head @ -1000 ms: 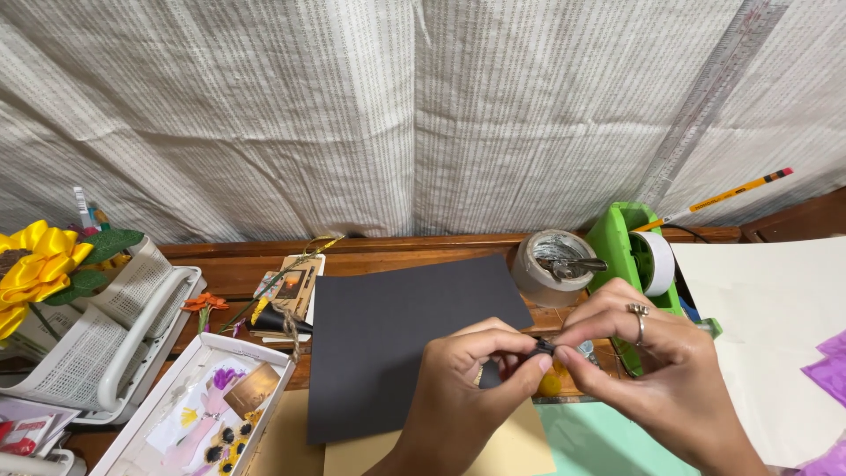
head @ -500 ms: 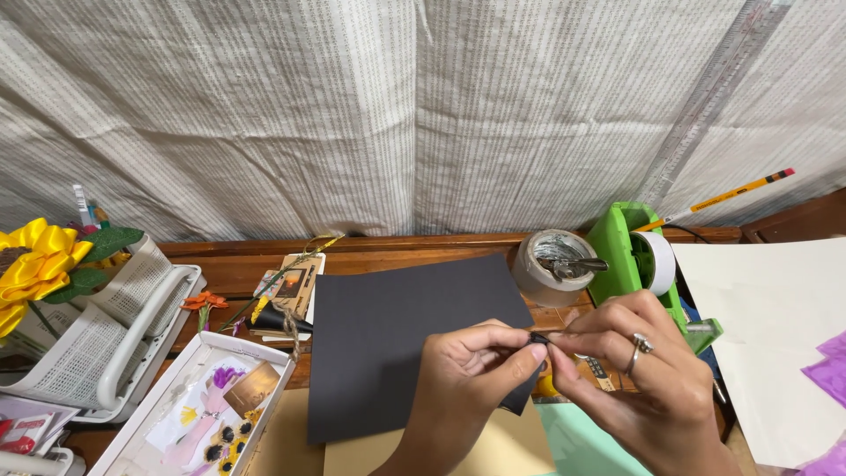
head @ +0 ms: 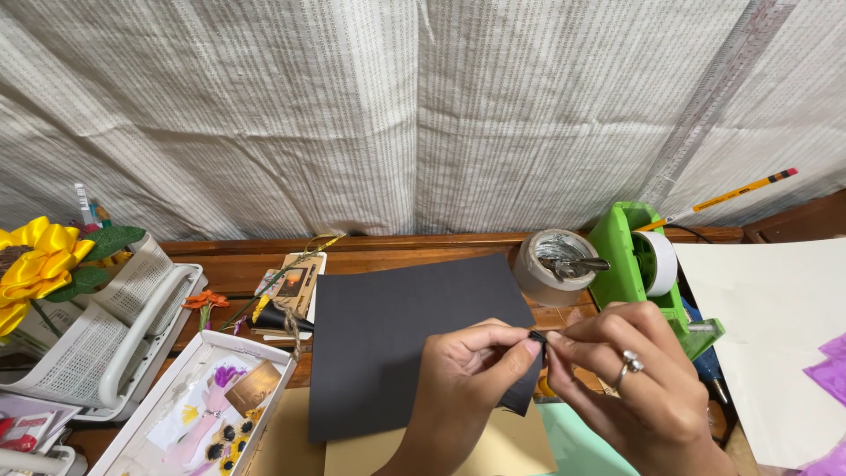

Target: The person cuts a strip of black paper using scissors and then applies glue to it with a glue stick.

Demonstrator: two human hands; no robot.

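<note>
My left hand [head: 463, 388] and my right hand [head: 630, 379] meet over the right edge of a black paper sheet [head: 388, 330] that lies on the wooden table. Both pinch a tiny black piece [head: 538, 338] between thumb and fingertips. There is a ring on a finger of my right hand. A tan sheet [head: 352, 454] and a pale green sheet [head: 577, 445] lie under my wrists.
A green tape dispenser [head: 630, 256] and a wide tape roll [head: 553, 264] stand behind my hands. White paper [head: 775, 335] lies at the right, with purple scraps [head: 828, 375]. At the left are a white basket [head: 115, 326], a yellow ribbon flower [head: 31, 264] and a tray of craft bits [head: 194, 405]. A curtain hangs behind.
My hands have closed in on each other and moved slightly left; the small black piece is now pinched tightly between both sets of fingertips. The view shifted a little.
</note>
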